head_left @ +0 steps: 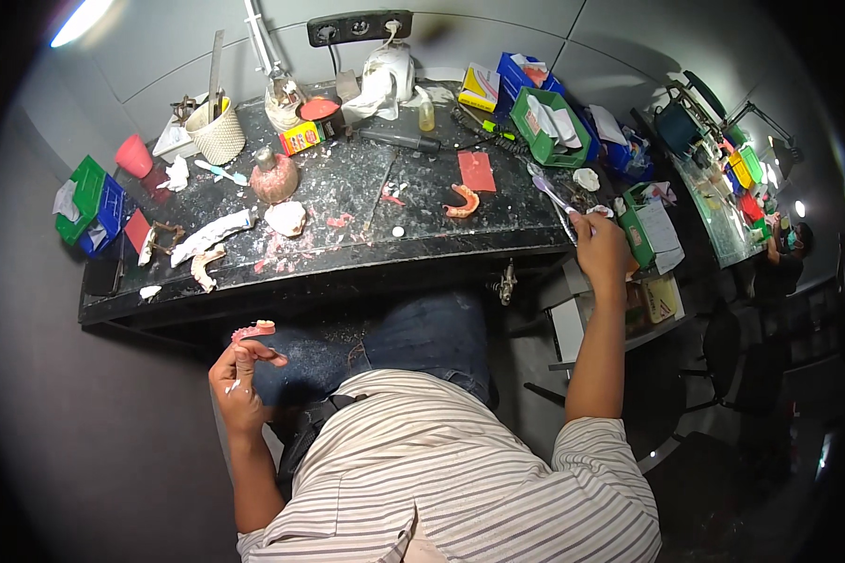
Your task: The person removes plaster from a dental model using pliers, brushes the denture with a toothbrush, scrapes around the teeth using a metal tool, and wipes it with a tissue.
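Note:
Down at the lower left, my left hand (239, 385) pinches a pink denture piece (253, 333) above my lap, below the bench front. My right hand (596, 244) grips a slender tool (554, 197) with a lavender and metallic handle at the bench's right front. Between them on the bench lie another pink-orange denture piece (461, 208), a red wax sheet (475, 171), a white lump (284, 219) and a small pink-stained pot (272, 178). Off-white horseshoe-shaped pieces (207, 267) sit near the left front edge.
The black bench (347, 249) bears a woven cup (214, 133), green bins (549, 131), blue bins (108, 216) and a white device (390, 75). A drawer unit (568, 333) stands right. Another person (779, 263) sits at a far bench, beside dark chairs (723, 357).

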A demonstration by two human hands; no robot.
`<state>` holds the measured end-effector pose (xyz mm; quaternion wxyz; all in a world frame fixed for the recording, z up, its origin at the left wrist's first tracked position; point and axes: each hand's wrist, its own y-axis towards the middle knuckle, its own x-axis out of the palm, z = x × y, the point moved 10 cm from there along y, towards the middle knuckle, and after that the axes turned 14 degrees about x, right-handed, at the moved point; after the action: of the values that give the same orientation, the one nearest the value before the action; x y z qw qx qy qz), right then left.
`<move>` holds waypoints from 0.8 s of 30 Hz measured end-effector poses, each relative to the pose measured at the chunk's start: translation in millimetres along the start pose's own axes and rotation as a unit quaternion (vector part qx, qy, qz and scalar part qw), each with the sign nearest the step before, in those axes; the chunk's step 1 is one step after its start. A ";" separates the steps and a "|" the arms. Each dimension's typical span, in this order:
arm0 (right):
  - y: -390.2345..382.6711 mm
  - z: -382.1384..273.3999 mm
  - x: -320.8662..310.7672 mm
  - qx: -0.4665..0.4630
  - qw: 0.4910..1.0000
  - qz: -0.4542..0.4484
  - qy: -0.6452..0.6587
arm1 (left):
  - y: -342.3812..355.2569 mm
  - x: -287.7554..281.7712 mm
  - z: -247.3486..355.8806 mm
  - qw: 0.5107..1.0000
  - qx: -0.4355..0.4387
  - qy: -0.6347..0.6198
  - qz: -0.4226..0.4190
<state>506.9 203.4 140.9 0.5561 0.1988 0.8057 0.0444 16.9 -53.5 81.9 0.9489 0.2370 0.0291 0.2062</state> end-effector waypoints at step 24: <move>-77.6 -66.3 4.9 -0.093 0.963 -0.103 0.231 | 28.5 52.9 19.0 0.999 0.005 -0.002 -0.048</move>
<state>423.8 143.9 138.9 0.3727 0.0467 0.9207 0.1058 57.3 -17.5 114.1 0.9565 0.2405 0.0401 0.1600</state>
